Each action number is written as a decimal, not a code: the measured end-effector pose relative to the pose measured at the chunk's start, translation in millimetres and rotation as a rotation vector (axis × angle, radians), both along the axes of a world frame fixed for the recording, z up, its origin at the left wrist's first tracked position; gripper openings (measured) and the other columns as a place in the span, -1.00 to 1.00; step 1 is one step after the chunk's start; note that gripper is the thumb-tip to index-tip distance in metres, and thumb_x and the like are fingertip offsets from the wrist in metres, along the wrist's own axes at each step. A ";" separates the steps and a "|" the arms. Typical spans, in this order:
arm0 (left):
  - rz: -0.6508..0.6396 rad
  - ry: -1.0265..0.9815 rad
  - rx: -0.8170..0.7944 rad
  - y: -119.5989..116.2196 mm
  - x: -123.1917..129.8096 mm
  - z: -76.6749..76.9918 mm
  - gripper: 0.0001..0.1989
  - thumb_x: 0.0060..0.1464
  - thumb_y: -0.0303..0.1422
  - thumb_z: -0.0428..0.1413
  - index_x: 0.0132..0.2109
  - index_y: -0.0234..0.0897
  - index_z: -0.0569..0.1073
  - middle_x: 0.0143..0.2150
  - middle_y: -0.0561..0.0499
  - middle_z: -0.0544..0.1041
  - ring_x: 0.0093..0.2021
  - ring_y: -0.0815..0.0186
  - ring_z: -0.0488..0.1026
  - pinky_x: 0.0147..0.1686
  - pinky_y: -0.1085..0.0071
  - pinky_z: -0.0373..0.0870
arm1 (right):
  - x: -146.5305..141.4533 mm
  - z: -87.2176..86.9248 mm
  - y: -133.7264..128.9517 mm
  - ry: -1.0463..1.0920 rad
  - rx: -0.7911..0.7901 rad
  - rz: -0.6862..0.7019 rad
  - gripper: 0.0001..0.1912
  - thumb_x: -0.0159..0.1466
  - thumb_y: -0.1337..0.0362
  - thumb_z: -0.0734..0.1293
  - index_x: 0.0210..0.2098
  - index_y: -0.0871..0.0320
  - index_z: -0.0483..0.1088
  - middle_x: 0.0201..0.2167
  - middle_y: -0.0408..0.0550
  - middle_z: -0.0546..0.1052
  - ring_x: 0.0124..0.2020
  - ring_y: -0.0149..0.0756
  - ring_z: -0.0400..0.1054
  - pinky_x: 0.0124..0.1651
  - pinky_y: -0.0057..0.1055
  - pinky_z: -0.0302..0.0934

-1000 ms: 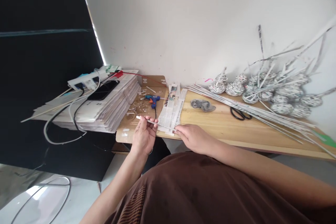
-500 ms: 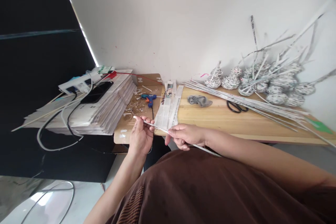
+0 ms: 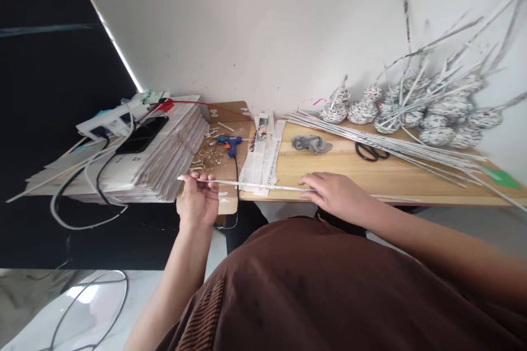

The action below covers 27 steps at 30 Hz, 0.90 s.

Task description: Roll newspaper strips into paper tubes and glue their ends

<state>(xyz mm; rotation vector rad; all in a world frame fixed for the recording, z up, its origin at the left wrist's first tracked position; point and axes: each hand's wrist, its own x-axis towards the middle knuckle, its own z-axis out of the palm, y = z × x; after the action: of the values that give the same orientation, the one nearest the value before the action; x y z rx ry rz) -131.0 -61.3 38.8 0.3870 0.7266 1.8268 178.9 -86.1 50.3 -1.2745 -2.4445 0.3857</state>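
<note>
A thin rolled newspaper stick (image 3: 263,185) stretches level between my two hands, just over the table's front edge. My left hand (image 3: 198,197), palm up, closes its thumb and fingers round the stick close to its pale left tip. Further along, my right hand (image 3: 337,194) is palm down, with thumb and fingers round the stick. A thin length shows beyond that hand along the table edge. Behind the stick lie flat newspaper strips (image 3: 260,167), printed and overlapping.
Left of the strips, a blue glue gun (image 3: 230,145) rests on scrap-littered cardboard. Paper stacks (image 3: 164,159) bear a phone (image 3: 143,135) and cables. Right are a grey cloth (image 3: 310,143), black-handled scissors (image 3: 373,152), a bundle of paper sticks (image 3: 370,140) and several woven paper gourd shapes (image 3: 362,109).
My hands have moved apart: the left one leftward, the right one rightward along the stick. More of the stick now shows between them. The view has shifted slightly.
</note>
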 end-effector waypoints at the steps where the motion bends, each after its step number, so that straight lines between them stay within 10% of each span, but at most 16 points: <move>1: -0.006 -0.011 0.009 0.7 -2.3 0.3 -0.69 0.21 -0.17 0.04 -0.39 -0.30 0.33 -0.51 0.10 0.33 -0.45 0.47 0.42 -0.53 0.65 0.36 | 6.1 -0.5 -1.7 0.070 -0.084 -0.012 -0.70 0.37 0.09 0.19 -0.25 0.15 0.44 -0.39 -0.02 0.45 -0.36 -0.24 0.32 -0.28 -0.36 0.09; 6: -0.093 -0.070 0.045 3.5 -6.3 2.2 -0.67 0.26 -0.18 -0.05 -0.39 -0.30 0.32 -0.53 0.11 0.30 -0.50 0.51 0.38 -0.59 0.69 0.30 | 19.1 -1.5 -7.5 0.454 -1.002 0.031 -0.47 0.37 -0.10 0.06 -0.26 0.18 0.42 -0.68 -0.31 0.05 -0.69 -0.48 -0.13 -0.58 -0.48 -0.10; 8: -0.084 -0.074 0.054 4.2 -8.3 2.5 -0.66 0.27 -0.17 -0.06 -0.39 -0.30 0.32 -0.53 0.11 0.31 -0.50 0.51 0.37 -0.60 0.70 0.30 | 21.0 -1.5 -9.1 0.484 -1.130 0.041 -0.46 0.36 -0.12 0.06 -0.20 0.20 0.41 -0.66 -0.30 0.09 -0.70 -0.50 -0.13 -0.61 -0.49 -0.11; 16: 0.008 -0.036 0.029 3.6 -16.9 1.1 -0.64 0.28 -0.19 -0.07 -0.39 -0.32 0.35 -0.52 0.07 0.34 -0.46 0.46 0.40 -0.56 0.66 0.35 | 34.2 -16.4 -17.4 -0.065 -0.044 -0.059 -0.69 0.37 0.10 0.16 -0.07 0.12 0.42 -0.25 0.08 0.53 -0.27 -0.14 0.38 -0.26 -0.33 0.13; 19: 0.005 -0.039 0.009 4.0 -17.2 2.0 -0.63 0.31 -0.21 -0.13 -0.39 -0.33 0.34 -0.53 0.08 0.32 -0.48 0.48 0.40 -0.58 0.68 0.33 | 37.4 -18.6 -16.5 -0.013 -0.141 -0.036 -0.65 0.40 0.11 0.11 -0.15 0.12 0.46 -0.36 0.02 0.51 -0.35 -0.21 0.36 -0.30 -0.36 0.11; 24: -0.043 -0.074 -0.001 5.9 -22.3 1.7 -0.61 0.32 -0.20 -0.16 -0.40 -0.32 0.31 -0.55 0.09 0.30 -0.52 0.51 0.37 -0.63 0.71 0.28 | 43.4 -7.1 -12.1 0.251 -0.799 0.086 -0.41 0.41 -0.06 -0.02 -0.06 0.19 0.46 -0.63 -0.20 0.26 -0.63 -0.42 0.11 -0.50 -0.47 0.04; 27: -0.015 -0.068 -0.014 6.1 -22.4 0.6 -0.61 0.32 -0.20 -0.15 -0.41 -0.32 0.31 -0.55 0.09 0.30 -0.52 0.50 0.38 -0.61 0.70 0.30 | 41.0 -3.3 -12.3 0.202 -0.694 0.025 -0.46 0.36 -0.10 0.10 -0.01 0.18 0.43 -0.53 -0.14 0.40 -0.55 -0.39 0.23 -0.44 -0.45 0.11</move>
<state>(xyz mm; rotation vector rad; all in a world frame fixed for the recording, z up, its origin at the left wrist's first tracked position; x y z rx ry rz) -153.4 -55.2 39.4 0.3189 0.6880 1.8109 219.9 -98.5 47.0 -1.3554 -2.2207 1.3843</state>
